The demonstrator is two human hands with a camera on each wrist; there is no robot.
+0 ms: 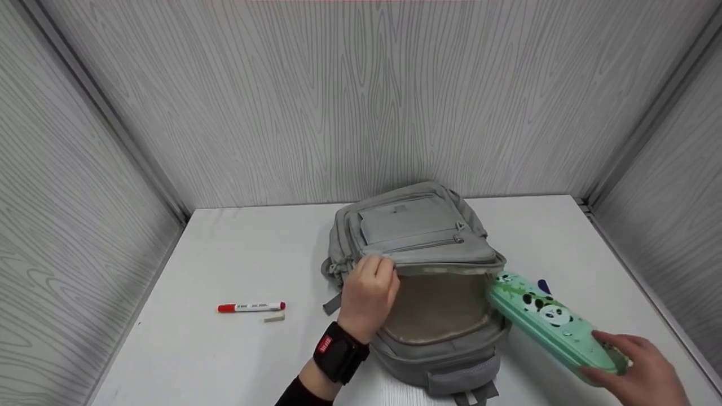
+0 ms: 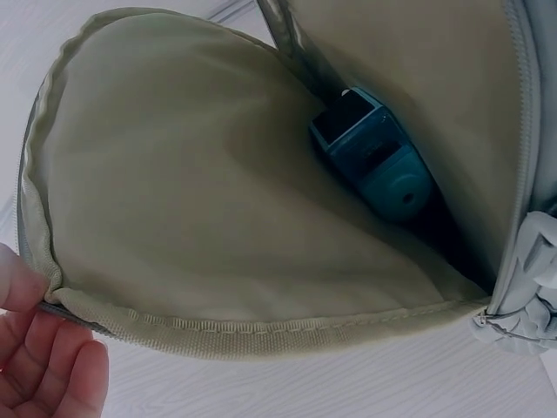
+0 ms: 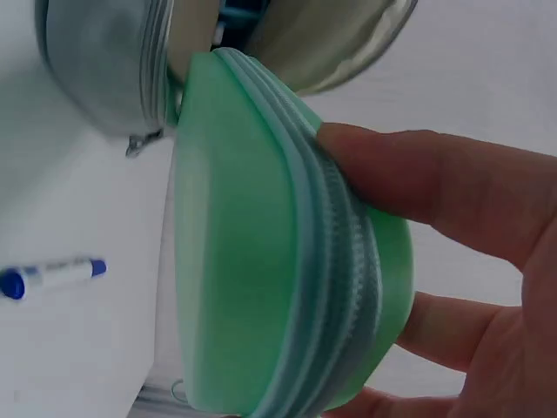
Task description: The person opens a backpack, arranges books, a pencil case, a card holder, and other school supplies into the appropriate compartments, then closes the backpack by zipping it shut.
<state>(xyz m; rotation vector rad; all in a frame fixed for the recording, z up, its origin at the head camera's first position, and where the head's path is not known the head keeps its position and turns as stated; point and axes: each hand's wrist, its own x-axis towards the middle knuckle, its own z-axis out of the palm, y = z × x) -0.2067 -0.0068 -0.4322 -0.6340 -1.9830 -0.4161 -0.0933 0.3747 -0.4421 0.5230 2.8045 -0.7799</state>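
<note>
A grey backpack (image 1: 420,225) lies on the white table with its main compartment unzipped, showing a beige lining (image 2: 165,174). My left hand (image 1: 368,296) pinches the edge of the raised flap between thumb and fingers. In my right hand (image 1: 643,366) is a mint-green zippered pencil case (image 1: 555,324) with panda pictures, gripped by its near end. The case slants toward the backpack, its far end right at the right side of the opening. Deep in the compartment sits a teal object (image 2: 374,161) with a dark panel.
To the left on the table lie a red-capped marker (image 1: 251,307) and a small whitish piece (image 1: 274,317). A blue-capped marker (image 3: 57,277) lies right of the backpack, mostly hidden behind the pencil case in the head view. Grey wood-patterned panels (image 1: 361,101) enclose the table.
</note>
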